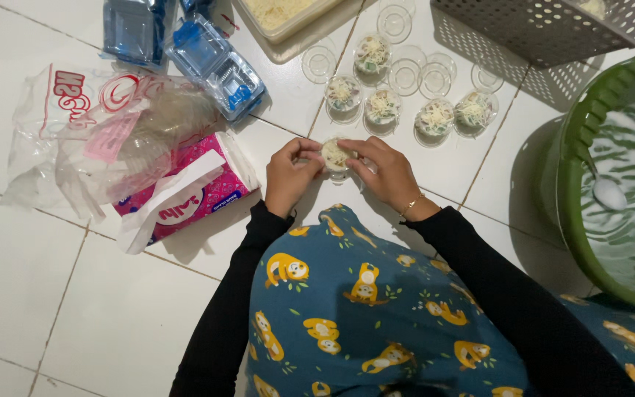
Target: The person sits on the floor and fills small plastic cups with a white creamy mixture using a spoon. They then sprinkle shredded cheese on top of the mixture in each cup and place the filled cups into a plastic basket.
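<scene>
Fingers of both hands, left (290, 176) and right (385, 173), pinch the small cup (334, 156) dead centre between them, equally near.

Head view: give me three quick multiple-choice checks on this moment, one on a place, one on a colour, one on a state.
1. Where does the pink tissue pack lie?
A. beside the left hand
B. inside the basin
C. on the basket

2. What colour is the basin that holds the milky liquid?
A. red
B. green
C. black

3. How is the small filled cup held?
A. left hand only
B. resting untouched
C. between both hands

Answers: 1 A, it lies on the floor tiles by the left hand. 2 B, its rim is green. 3 C, the left and right hand both grip it.
</scene>
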